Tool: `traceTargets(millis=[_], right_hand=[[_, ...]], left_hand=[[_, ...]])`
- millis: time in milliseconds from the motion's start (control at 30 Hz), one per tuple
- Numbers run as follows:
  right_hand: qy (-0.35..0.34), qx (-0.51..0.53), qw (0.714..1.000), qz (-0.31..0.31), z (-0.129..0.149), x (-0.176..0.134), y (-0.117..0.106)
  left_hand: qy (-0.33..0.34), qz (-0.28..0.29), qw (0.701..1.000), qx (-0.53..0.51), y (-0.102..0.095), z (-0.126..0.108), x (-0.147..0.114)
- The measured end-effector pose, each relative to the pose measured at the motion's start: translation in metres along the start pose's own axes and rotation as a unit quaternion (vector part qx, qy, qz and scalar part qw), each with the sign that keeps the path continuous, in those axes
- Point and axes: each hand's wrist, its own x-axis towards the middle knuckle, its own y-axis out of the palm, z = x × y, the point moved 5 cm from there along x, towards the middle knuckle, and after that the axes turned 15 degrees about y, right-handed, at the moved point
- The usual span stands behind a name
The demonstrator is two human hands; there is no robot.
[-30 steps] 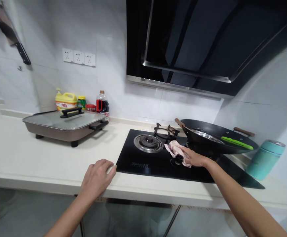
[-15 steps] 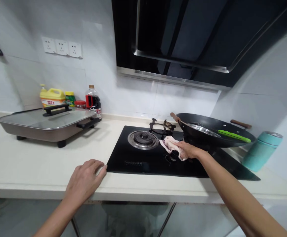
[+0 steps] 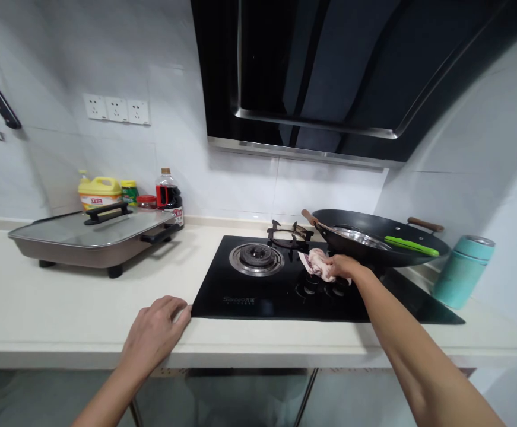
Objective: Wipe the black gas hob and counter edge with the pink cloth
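Note:
My right hand (image 3: pixel 341 267) presses a crumpled pale pink cloth (image 3: pixel 319 264) onto the black glass gas stove (image 3: pixel 276 305), just behind the two control knobs (image 3: pixel 310 286). The cloth is bunched under my fingers. My left hand (image 3: pixel 159 325) rests on the counter at the stove's front left corner, fingers loosely bent, thumb apart and touching the corner; it holds nothing. The left burner (image 3: pixel 257 259) is bare, and its black pan support (image 3: pixel 290 235) lies behind it. A black wok (image 3: pixel 351 220) sits over the right burner, holding a metal lid or dish (image 3: pixel 358 236) and a green-handled utensil (image 3: pixel 412 245).
A lidded electric pan (image 3: pixel 75 252) occupies the left counter (image 3: pixel 13 302). Behind it stand a yellow detergent jug (image 3: pixel 100 193), small jars and a dark sauce bottle (image 3: pixel 169 198). At right leans a teal tumbler (image 3: pixel 465 273). The range hood (image 3: pixel 303 77) hangs overhead.
My right hand has slid the cloth back and slightly right, uncovering the control knobs. My left hand stays by the stove corner. The camera view has shifted a little.

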Motion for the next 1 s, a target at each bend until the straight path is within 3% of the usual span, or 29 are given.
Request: traceTargets(millis=[200, 433, 767, 1000], right_hand=[[-0.005, 0.066, 0.998, 0.019, -0.026, 0.003, 0.004], [-0.008, 0.087, 0.996, 0.022, -0.037, -0.002, 0.008], [0.063, 0.058, 0.996, 0.026, -0.059, -0.026, 0.012], [0.112, 0.037, 0.993, 0.005, -0.119, -0.068, 0.014]], left_hand=[[0.002, -0.001, 1.0, 0.001, 0.002, 0.002, -0.001], [0.0, -0.007, 1.0, 0.003, 0.001, 0.002, -0.001], [-0.003, -0.008, 1.0, -0.005, 0.001, 0.002, 0.0], [0.012, 0.002, 1.0, 0.008, 0.004, 0.005, 0.001]])
